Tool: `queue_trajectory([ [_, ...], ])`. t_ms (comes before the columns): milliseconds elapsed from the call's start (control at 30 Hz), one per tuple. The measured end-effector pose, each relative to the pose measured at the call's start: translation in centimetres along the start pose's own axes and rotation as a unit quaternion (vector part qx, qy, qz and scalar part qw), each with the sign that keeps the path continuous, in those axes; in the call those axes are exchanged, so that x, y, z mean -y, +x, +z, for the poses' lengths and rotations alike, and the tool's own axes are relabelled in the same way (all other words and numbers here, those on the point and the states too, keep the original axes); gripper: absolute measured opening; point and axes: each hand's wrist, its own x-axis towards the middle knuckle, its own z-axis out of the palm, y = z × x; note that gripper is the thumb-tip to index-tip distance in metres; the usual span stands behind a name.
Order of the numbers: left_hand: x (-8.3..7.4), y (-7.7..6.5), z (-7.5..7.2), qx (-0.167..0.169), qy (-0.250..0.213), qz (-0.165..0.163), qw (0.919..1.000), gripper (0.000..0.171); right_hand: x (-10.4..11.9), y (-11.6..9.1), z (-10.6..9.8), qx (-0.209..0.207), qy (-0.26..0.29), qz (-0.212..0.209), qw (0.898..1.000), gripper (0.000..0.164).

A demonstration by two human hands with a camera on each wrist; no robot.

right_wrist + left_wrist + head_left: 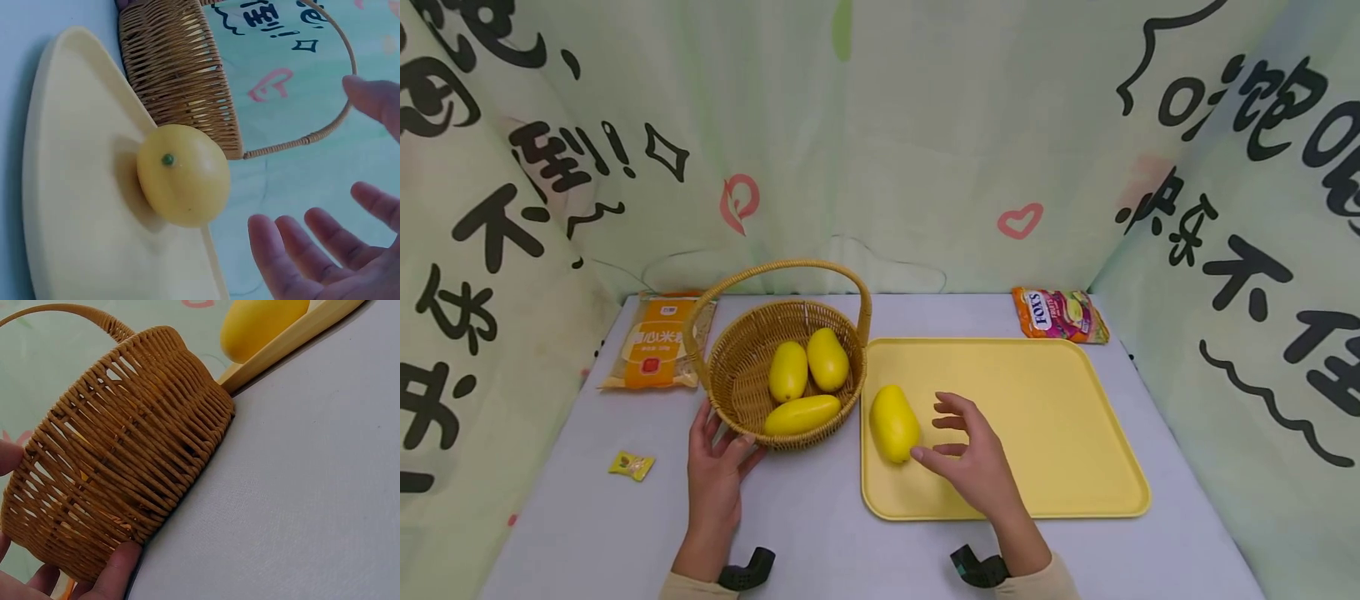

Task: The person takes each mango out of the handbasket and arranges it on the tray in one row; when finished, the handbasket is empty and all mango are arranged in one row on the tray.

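Observation:
A brown wicker basket (pixel 737 333) with an arched handle stands left of the middle and holds three yellow oblong fruits (pixel 803 414). At its near left side my left hand (pixel 715 475) grips it, thumb at the rim and fingers low on the woven wall (pixel 144 425). One more yellow fruit (pixel 895 423), with a green stem spot in the right wrist view, lies at the left end of the yellow tray (pixel 1037 433). Just right of that fruit, my right hand (pixel 977 458) hovers over the tray, fingers spread and holding nothing.
An orange-and-clear food bag (pixel 658 350) lies behind the basket's left side. A small yellow wrapped candy (pixel 632 465) is on the white table at left. Beyond the tray's far edge sits a pink Fox's candy bag (pixel 1060 315). Printed curtains surround the table.

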Motion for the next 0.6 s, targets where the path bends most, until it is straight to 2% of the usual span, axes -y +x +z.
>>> queue_trajectory([
  [133,0.0,-0.1,0.0,-0.001,0.002,-0.002,1.0,0.087,-0.5,-0.2,0.0,0.013,0.037,-0.021,0.999,0.077],
  [267,-0.2,-0.1,0.1,-0.001,0.002,-0.002,1.0,0.087,0.2,0.6,0.2,0.033,0.032,-0.062,0.997,0.077],
  [433,-0.2,-0.1,0.1,0.001,0.002,-0.002,1.0,0.087,2.1,2.6,0.3,0.09,-0.024,-0.114,0.989,0.076],
  [600,-0.1,-0.1,0.1,-0.002,0.002,-0.004,1.0,0.087,4.0,4.9,0.5,0.174,-0.103,-0.144,0.969,0.077],
])
